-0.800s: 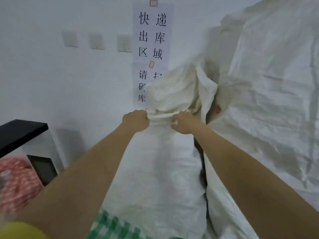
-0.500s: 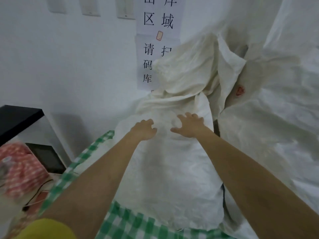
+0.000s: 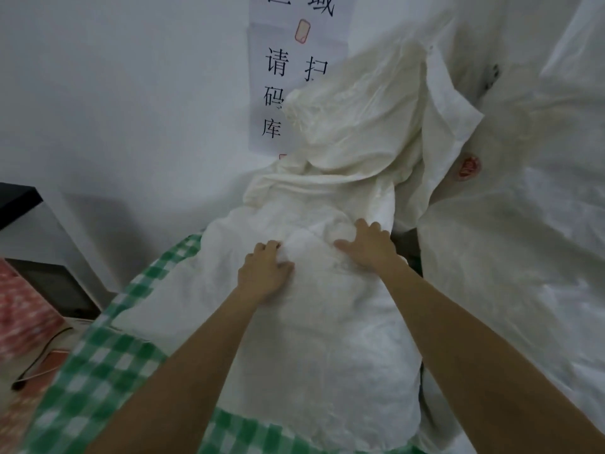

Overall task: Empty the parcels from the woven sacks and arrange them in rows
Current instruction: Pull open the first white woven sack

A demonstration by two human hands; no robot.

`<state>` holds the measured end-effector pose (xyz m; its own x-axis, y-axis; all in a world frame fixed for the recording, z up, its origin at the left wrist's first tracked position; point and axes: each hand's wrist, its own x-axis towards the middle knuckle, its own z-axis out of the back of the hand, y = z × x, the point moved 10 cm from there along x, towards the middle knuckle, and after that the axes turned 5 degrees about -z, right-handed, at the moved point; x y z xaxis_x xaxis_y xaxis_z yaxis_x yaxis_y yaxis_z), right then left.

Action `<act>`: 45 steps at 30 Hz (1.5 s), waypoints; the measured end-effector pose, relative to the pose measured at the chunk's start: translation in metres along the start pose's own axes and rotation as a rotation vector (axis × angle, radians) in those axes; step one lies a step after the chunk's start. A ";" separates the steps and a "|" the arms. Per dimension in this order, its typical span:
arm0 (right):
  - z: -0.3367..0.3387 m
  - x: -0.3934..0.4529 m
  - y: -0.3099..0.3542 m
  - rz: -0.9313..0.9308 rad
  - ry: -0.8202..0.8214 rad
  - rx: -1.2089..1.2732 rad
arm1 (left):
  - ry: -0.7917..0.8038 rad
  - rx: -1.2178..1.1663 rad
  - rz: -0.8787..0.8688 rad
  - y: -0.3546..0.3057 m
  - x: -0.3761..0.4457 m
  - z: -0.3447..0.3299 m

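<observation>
Two hands down on one white woven sack (image 3: pixel 314 322), lying full and lumpy in the middle over green-checked cloth (image 3: pixel 108 371); contents hidden, mouth bunched and crumpled toward the wall. Second white sack (image 3: pixel 523 257) just beside on the right, red round stamp (image 3: pixel 468 166) on it. Left hand (image 3: pixel 263 273): fingers curled, gripping a fold of the weave. Right hand (image 3: pixel 368 245): fingers apart, pressed flat on the sack. Printed sign (image 3: pixel 278 93) on wall behind.

green-checked cloth (image 3: pixel 98 365), white woven sack (image 3: pixel 314 339) on it
</observation>
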<state>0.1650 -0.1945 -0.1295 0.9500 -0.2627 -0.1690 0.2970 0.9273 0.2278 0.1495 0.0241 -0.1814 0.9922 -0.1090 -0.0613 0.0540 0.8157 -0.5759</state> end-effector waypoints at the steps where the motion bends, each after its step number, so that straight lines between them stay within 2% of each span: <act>1: 0.000 0.002 0.000 0.010 -0.003 0.017 | -0.031 0.008 -0.005 0.001 0.001 0.002; 5: -0.002 0.005 0.004 0.033 -0.065 -0.001 | -0.089 0.092 -0.016 0.002 0.000 0.005; 10: 0.010 -0.005 0.023 0.205 -0.274 -0.089 | -0.053 0.190 -0.009 0.010 -0.011 -0.015; 14: 0.014 -0.004 0.031 0.254 -0.266 -0.077 | -0.076 0.151 0.003 0.005 -0.015 -0.011; 16: 0.024 -0.004 0.035 0.258 -0.244 -0.071 | -0.173 0.085 0.009 0.002 -0.021 0.006; 19: 0.059 -0.008 0.047 0.293 -0.252 0.087 | -0.486 0.053 -0.012 -0.011 -0.040 0.059; 21: 0.091 -0.019 0.060 0.341 -0.299 0.284 | -0.609 -0.059 0.014 -0.014 -0.054 0.090; 24: 0.125 -0.042 0.081 0.395 -0.305 0.521 | -0.679 -0.257 0.102 -0.011 -0.069 0.125; 27: 0.158 -0.065 0.101 0.461 -0.309 0.682 | -0.763 -0.350 0.107 -0.015 -0.079 0.171; 35: 0.239 -0.141 0.120 0.627 -0.408 1.054 | -0.979 -0.360 -0.036 -0.066 -0.108 0.293; 38: 0.244 -0.158 0.122 0.654 -0.417 1.097 | -0.975 -0.337 -0.115 -0.078 -0.112 0.322; 40: 0.228 -0.156 0.121 0.607 -0.364 1.134 | -0.922 -0.305 -0.151 -0.076 -0.109 0.326; 43: 0.178 -0.142 0.109 0.448 -0.302 1.134 | -0.773 -0.292 -0.165 -0.054 -0.095 0.300; 45: 0.134 -0.131 0.098 0.316 -0.303 0.951 | -0.665 -0.273 -0.132 -0.028 -0.089 0.265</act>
<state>0.0823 -0.1050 0.0437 0.9429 -0.2229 0.2474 -0.1404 0.4076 0.9023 0.0900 0.1619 0.0564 0.8425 0.2423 0.4812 0.2341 0.6397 -0.7321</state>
